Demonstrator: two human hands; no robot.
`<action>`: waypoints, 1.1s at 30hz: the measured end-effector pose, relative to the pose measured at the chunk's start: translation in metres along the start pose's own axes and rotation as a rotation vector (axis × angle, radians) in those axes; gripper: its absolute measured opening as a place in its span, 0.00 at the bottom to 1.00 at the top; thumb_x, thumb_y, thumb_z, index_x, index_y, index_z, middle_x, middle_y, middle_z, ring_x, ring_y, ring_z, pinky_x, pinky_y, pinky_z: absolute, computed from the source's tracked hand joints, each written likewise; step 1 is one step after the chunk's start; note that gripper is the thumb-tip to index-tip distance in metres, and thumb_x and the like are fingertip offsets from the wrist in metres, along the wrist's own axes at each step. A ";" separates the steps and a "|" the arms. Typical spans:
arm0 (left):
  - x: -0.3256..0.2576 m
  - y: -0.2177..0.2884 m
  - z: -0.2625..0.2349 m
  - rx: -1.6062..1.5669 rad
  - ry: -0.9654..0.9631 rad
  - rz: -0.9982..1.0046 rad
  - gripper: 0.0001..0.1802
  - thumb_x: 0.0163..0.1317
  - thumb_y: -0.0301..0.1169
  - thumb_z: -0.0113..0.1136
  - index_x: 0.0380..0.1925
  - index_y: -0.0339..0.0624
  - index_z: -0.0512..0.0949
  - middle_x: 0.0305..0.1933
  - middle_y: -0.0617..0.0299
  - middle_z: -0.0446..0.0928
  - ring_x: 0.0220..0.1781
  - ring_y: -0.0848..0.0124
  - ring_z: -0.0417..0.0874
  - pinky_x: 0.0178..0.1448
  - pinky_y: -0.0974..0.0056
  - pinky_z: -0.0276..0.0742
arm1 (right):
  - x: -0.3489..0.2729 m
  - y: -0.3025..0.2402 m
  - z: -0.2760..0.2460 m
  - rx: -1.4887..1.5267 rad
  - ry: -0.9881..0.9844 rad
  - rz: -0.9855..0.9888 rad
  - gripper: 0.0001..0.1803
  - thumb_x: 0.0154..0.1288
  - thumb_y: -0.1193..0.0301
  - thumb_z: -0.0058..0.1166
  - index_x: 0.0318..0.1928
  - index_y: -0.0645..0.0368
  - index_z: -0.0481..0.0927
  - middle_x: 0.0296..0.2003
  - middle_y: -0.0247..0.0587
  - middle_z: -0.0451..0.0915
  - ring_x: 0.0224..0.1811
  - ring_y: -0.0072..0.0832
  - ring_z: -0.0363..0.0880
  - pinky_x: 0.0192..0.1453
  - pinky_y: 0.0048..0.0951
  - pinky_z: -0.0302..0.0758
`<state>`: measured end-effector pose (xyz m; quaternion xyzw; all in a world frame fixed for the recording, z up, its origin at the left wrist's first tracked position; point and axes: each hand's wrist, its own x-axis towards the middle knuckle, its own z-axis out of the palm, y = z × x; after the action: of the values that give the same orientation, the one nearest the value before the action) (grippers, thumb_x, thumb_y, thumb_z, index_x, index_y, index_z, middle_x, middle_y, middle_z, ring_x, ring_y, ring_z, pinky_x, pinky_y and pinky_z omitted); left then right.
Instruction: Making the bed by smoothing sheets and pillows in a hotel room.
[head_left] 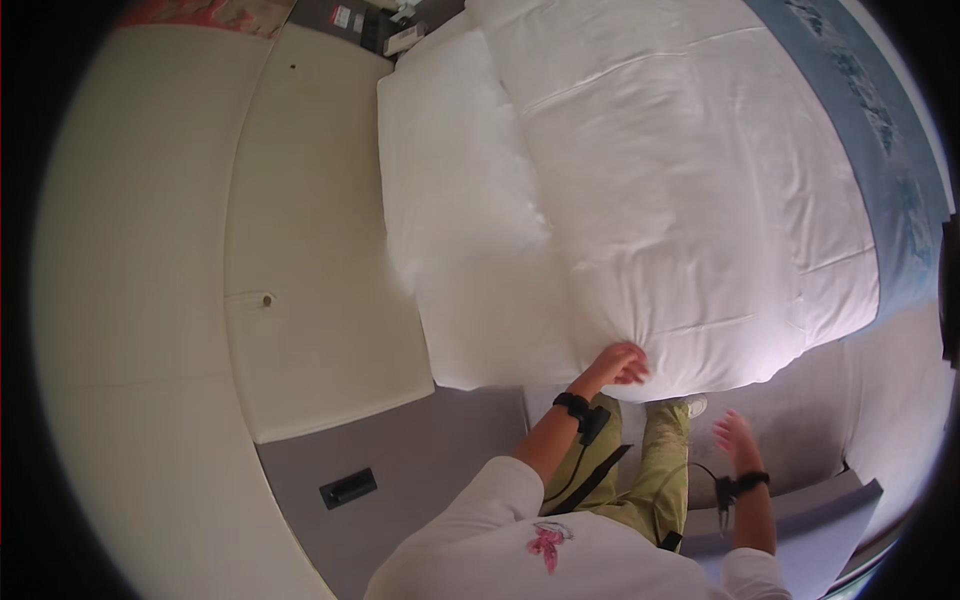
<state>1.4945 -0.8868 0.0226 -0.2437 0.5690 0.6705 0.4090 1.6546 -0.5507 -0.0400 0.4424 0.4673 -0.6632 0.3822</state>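
You have your left hand (622,364) at the near edge of the white duvet (690,210), just right of the pillows' end. Its fingers are bent and a little blurred; you cannot tell from here whether they pinch the cloth or only press on it. Creases run up the duvet from that spot. Your right hand (736,436) is off the bed, lower and to the right, with its fingers loosely parted and nothing in them.

The duvet lies over the bed in front of you, with soft wrinkles across its top. Two white pillows, the far one (440,140) and the near one (490,320), lie along its left side, beside the pale headboard (320,230). A blue runner (890,180) crosses the bed at the right. Below the headboard is a grey panel (420,450) with a black inset (347,488).

Each of your wrists wears a black strap, the left one (572,402) and the right one (748,483). Your green trousers (660,460) and one pale shoe (696,405) show below the duvet's near edge.
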 end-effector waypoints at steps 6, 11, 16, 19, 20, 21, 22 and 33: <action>-0.018 -0.006 -0.055 0.879 -0.456 -0.231 0.15 0.62 0.37 0.44 0.41 0.42 0.74 0.38 0.60 0.77 0.38 0.74 0.78 0.41 0.72 0.72 | -0.005 0.036 -0.141 0.142 0.378 -0.079 0.17 0.59 0.62 0.41 0.49 0.48 0.71 0.31 0.30 0.76 0.28 0.20 0.72 0.30 0.24 0.67; 0.008 0.096 -0.112 -0.108 -0.122 0.209 0.15 0.61 0.32 0.44 0.48 0.41 0.69 0.45 0.60 0.74 0.43 0.72 0.76 0.47 0.67 0.71 | -0.018 0.043 -0.088 0.009 0.344 -0.027 0.15 0.62 0.64 0.41 0.49 0.50 0.70 0.27 0.32 0.77 0.24 0.19 0.73 0.23 0.20 0.69; 0.001 0.242 -0.247 -0.042 0.368 0.727 0.20 0.62 0.37 0.45 0.52 0.41 0.65 0.52 0.59 0.69 0.50 0.67 0.73 0.55 0.64 0.66 | -0.037 -0.022 0.067 -0.010 0.067 0.103 0.14 0.64 0.66 0.41 0.49 0.54 0.70 0.27 0.35 0.77 0.24 0.19 0.74 0.26 0.21 0.72; -0.004 0.317 -0.278 -0.112 0.302 0.907 0.21 0.63 0.38 0.43 0.53 0.39 0.64 0.55 0.53 0.67 0.56 0.60 0.69 0.58 0.61 0.65 | -0.010 -0.015 0.065 -0.132 0.101 0.039 0.13 0.63 0.67 0.42 0.45 0.58 0.72 0.26 0.36 0.77 0.24 0.20 0.75 0.27 0.20 0.72; -0.003 0.336 -0.284 -0.164 0.278 0.928 0.21 0.63 0.38 0.42 0.54 0.39 0.63 0.57 0.52 0.65 0.58 0.59 0.67 0.60 0.60 0.64 | 0.008 -0.006 0.063 -0.257 0.110 -0.015 0.12 0.62 0.67 0.43 0.42 0.60 0.74 0.25 0.37 0.77 0.24 0.21 0.75 0.27 0.21 0.72; 0.001 0.351 -0.292 -0.180 0.257 0.904 0.21 0.63 0.38 0.42 0.54 0.39 0.63 0.57 0.52 0.65 0.58 0.59 0.67 0.60 0.60 0.64 | 0.026 0.005 0.073 -0.257 0.159 -0.090 0.12 0.61 0.68 0.44 0.38 0.62 0.75 0.25 0.37 0.77 0.25 0.22 0.75 0.27 0.22 0.72; 0.006 0.360 -0.300 -0.346 0.126 0.912 0.22 0.64 0.37 0.42 0.55 0.39 0.62 0.59 0.51 0.63 0.60 0.58 0.65 0.61 0.59 0.62 | 0.040 0.007 0.084 -0.264 0.204 -0.153 0.11 0.60 0.68 0.45 0.35 0.64 0.76 0.24 0.37 0.77 0.25 0.23 0.76 0.27 0.23 0.72; 0.030 0.084 -0.226 -0.146 -0.607 -0.428 0.21 0.65 0.42 0.39 0.48 0.41 0.72 0.46 0.60 0.76 0.47 0.70 0.77 0.50 0.67 0.71 | -0.013 -0.181 0.257 -0.545 -0.548 0.200 0.15 0.62 0.68 0.45 0.46 0.63 0.74 0.39 0.41 0.78 0.42 0.25 0.75 0.48 0.25 0.71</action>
<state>1.3775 -1.0977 -0.0061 -0.1759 0.3091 0.6503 0.6713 1.4329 -0.7463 0.0677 0.1751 0.4615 -0.5677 0.6588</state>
